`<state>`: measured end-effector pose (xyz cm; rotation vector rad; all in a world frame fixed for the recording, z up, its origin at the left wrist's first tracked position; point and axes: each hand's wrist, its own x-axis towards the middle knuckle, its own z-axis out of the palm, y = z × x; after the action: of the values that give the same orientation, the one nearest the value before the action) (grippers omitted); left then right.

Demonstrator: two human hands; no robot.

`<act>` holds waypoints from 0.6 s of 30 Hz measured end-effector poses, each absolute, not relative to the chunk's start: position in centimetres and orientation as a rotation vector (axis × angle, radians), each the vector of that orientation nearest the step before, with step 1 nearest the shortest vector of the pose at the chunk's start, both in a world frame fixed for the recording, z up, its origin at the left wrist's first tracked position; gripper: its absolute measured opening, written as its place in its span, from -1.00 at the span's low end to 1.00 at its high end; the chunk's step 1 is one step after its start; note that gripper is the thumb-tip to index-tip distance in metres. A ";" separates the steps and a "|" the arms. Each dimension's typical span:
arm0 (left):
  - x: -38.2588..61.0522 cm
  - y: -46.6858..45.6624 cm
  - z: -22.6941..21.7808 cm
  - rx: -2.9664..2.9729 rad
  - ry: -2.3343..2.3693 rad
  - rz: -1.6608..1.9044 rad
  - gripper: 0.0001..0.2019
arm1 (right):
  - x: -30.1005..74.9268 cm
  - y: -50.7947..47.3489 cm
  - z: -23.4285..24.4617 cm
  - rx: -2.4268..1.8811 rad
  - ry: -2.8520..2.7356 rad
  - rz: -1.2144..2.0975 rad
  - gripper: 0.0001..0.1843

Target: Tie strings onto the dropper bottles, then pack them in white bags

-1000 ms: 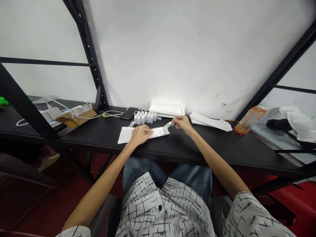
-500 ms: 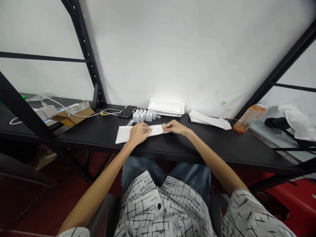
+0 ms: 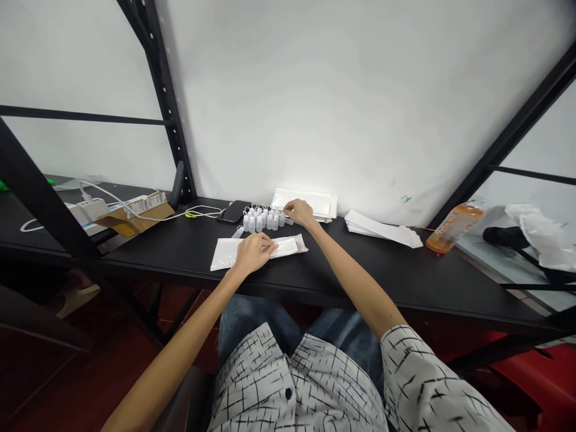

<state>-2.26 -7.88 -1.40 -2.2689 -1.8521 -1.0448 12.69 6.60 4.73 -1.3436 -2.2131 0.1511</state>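
Observation:
My left hand (image 3: 254, 252) rests on a flat white paper pouch (image 3: 229, 255), its fingers pressed onto a narrower white sleeve (image 3: 288, 245) lying across it. My right hand (image 3: 300, 213) is up at the far side of the table, its fingertips at the right end of a tight group of small white dropper bottles (image 3: 263, 220). Whether those fingers hold anything is hidden. A small white bottle (image 3: 237, 232) lies on its side just beyond the pouch.
The black table (image 3: 369, 288) holds a phone (image 3: 233, 211), a stack of white packets (image 3: 306, 201), white envelopes (image 3: 382, 231) and an orange drink bottle (image 3: 454, 228). Black shelf uprights stand on both sides. A cardboard box (image 3: 135, 211) and a power strip (image 3: 92, 210) sit at left.
My right hand has left the pouch's right end and moved forward to the bottles. My left hand stays on the pouch.

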 end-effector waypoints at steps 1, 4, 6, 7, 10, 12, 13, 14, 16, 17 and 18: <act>-2.2 -7.9 -1.3 -2.265 -1.856 -1.038 -0.77 | 13.1 6.5 4.8 -1.318 -2.177 0.143 -0.81; -2.1 -8.0 -1.2 -2.269 -1.863 -1.030 -0.75 | 15.3 6.4 5.4 -1.249 -1.975 0.193 -0.81; -2.1 -8.1 -1.1 -2.272 -1.861 -1.034 -0.75 | 17.1 6.1 5.8 -1.230 -1.849 0.322 -0.81; -2.1 -8.1 -1.1 -2.270 -1.859 -1.040 -0.75 | 18.0 5.9 6.0 -1.218 -1.814 0.401 -0.82; -2.1 -8.1 -1.2 -2.255 -1.861 -1.062 -0.76 | 20.2 4.5 5.8 -1.187 -1.814 0.633 -0.89; -2.1 -8.1 -1.2 -2.252 -1.859 -1.070 -0.76 | 21.1 3.3 5.2 -1.193 -1.832 0.798 -0.91; -2.1 -8.0 -1.2 -2.249 -1.859 -1.074 -0.76 | 21.3 2.7 4.7 -1.201 -1.830 0.887 -0.92; -2.1 -8.0 -1.2 -2.245 -1.860 -1.078 -0.76 | 21.4 2.2 4.2 -1.205 -1.821 0.976 -0.93; -2.1 -8.0 -1.2 -2.226 -1.870 -1.092 -0.77 | 21.3 1.6 3.4 -1.199 -1.790 1.129 -0.92; -2.2 -8.0 -1.2 -2.212 -1.880 -1.099 -0.77 | 21.3 1.5 3.1 -1.191 -1.775 1.182 -0.92; -2.2 -7.9 -1.3 -2.199 -1.889 -1.104 -0.77 | 21.3 1.5 2.9 -1.185 -1.759 1.215 -0.91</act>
<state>-2.17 -7.94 -1.26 -2.1992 -1.8893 -1.1036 21.27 1.48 2.88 -1.1849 -1.7594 1.2146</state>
